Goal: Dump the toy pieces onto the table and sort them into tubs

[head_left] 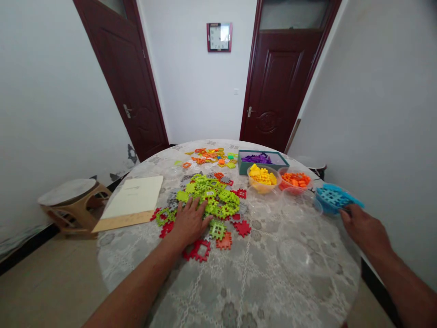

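Observation:
My left hand [190, 222] lies flat with fingers spread on a heap of green, red and grey plastic interlocking tiles [211, 200] in the middle of the round table [259, 273]. My right hand [363, 228] rests at the table's right edge, its fingers curled on the rim of a blue bowl [332, 198] that holds blue tiles. A red tile [197, 250] lies just below my left hand.
A clear bowl of yellow pieces [262, 176], a bowl of orange pieces [295, 179], an empty clear bowl [302, 200] and a teal box with purple pieces [261, 159] stand at the back right. Orange tiles [210, 157] lie farther back. A board [133, 200] overhangs the left edge; a stool [73, 200] stands beside.

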`<state>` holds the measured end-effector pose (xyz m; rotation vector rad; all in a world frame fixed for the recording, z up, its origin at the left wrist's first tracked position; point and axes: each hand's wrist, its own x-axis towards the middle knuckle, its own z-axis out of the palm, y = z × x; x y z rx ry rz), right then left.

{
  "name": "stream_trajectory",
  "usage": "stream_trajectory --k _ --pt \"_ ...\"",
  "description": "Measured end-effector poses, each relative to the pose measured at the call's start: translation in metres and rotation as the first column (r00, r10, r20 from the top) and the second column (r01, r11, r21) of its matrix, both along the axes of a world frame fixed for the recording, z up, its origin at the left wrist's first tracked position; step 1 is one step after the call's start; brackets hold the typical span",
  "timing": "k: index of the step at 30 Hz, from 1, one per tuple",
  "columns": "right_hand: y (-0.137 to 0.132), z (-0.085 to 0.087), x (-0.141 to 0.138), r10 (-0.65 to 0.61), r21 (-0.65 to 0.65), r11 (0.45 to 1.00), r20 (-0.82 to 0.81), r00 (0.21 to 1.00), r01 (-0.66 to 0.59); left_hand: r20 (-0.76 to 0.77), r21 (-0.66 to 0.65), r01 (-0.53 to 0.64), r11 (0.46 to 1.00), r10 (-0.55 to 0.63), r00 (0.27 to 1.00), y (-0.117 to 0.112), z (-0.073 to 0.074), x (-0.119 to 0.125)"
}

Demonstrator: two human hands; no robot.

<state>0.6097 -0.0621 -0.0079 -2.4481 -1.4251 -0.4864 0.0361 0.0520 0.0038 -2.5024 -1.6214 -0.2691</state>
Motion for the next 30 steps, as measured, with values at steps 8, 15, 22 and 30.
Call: stream_trajectory --k 8,15,22,30 --pt "-0.024 0.048 0.0 0.096 0.103 0.988 0.174 0.98 -0.115 0.073 0.045 -0.048 0.998 0.045 0.996 -0.003 -0.002 -0.012" --pt "-0.045 0.119 -0.094 0.279 0.106 0.942 0.284 0.917 -0.319 0.398 0.175 -0.052 0.983 -0.023 0.917 0.012 -0.006 -0.032" --pt "-0.021 0.148 -0.244 0.616 0.116 0.773 0.098 0.781 -0.624 0.828 0.178 -0.222 0.959 -0.024 0.56 0.03 -0.001 -0.063" --pt "0.037 0.112 -0.391 0.601 0.312 0.692 -0.749 0.279 -0.652 0.965 0.1 -0.244 0.965 -0.034 0.261 0.028 -0.003 -0.074"
